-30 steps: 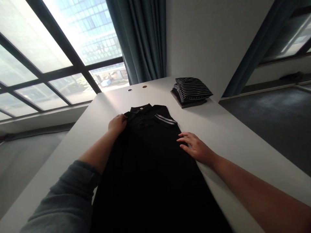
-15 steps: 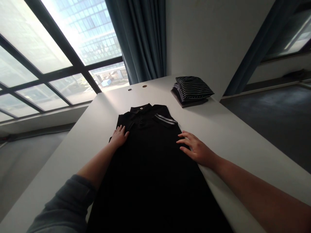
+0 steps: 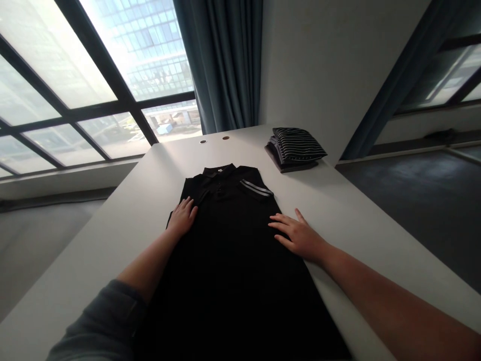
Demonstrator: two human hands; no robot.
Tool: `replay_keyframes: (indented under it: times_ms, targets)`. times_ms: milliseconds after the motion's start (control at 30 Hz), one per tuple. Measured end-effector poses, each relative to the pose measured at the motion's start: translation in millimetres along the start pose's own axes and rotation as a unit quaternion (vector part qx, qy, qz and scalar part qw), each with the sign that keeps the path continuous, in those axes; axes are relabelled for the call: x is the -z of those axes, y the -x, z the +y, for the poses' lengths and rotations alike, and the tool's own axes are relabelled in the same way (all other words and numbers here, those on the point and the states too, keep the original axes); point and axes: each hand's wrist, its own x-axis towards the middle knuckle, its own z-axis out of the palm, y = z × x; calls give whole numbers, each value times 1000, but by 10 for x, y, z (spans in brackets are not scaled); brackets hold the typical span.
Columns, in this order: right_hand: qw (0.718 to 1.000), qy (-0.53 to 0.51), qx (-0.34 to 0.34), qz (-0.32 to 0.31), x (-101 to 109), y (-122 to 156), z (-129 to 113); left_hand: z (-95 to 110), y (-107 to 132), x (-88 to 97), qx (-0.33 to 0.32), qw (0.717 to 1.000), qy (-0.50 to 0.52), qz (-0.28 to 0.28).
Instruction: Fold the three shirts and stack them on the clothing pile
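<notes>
A black polo shirt [image 3: 233, 260] lies spread lengthwise on the white table, its collar at the far end. One sleeve with two pale stripes is folded in across the right of the chest; the dark fabric on the left makes that sleeve hard to make out. My left hand [image 3: 182, 216] rests flat on the shirt's left edge below the shoulder, fingers stretched out. On the right edge, my right hand [image 3: 295, 234] touches the cloth with its fingers spread and thumb raised. Neither hand grips any fabric.
A stack of folded dark clothes [image 3: 291, 166], topped by a black-and-white striped piece [image 3: 298, 144], sits at the table's far right. Two round holes [image 3: 203, 142] are set in the white table [image 3: 376, 240] near its back edge. Behind stand a blue curtain [image 3: 229, 65] and large windows.
My right hand has shifted slightly down and inward over the shirt's edge, and its thumb has lifted away from the fingers. My left hand stays in about the same place.
</notes>
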Motion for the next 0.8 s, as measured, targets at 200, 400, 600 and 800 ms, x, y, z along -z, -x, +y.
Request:
replay_keyframes:
  times_ms: [200, 400, 600, 800]
  targets:
    - [1000, -1, 3, 0, -10, -5, 24, -497, 921, 86, -34, 999, -7, -22]
    - [1000, 10, 8, -7, -56, -25, 45, -691, 1744, 167, -53, 998, -14, -15]
    - [1000, 24, -2, -10, -86, 4, -7, -762, 2114, 240, -79, 997, -7, -17]
    - [999, 11, -5, -49, -45, 161, -104, -804, 2242, 344, -88, 996, 11, -13]
